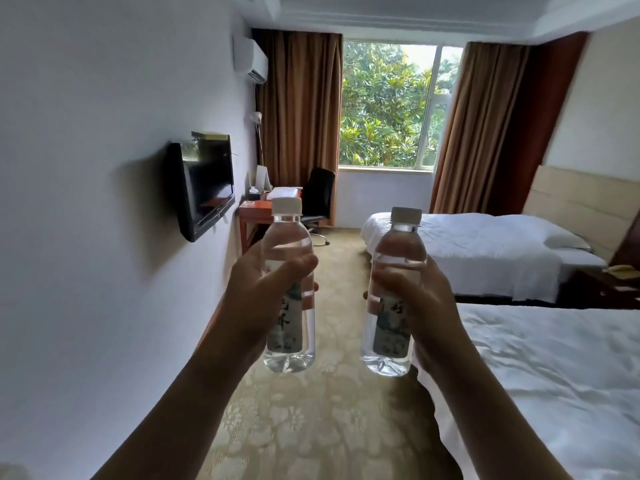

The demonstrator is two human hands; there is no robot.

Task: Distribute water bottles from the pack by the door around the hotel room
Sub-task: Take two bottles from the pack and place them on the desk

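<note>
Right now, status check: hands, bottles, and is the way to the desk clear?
Left hand grips one capped bottle, right hand grips the other bottle, both upright. Carpet aisle to the desk open; office chair stands beside it.

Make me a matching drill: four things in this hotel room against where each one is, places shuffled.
Things:
1. television
2. desk chair
3. air conditioner
4. left bottle

Places:
A. high on the wall beside the curtain
B. in the left hand's grip
C. mounted on the left wall
D. at the desk below the window

Pairs: 1-C, 2-D, 3-A, 4-B
</note>
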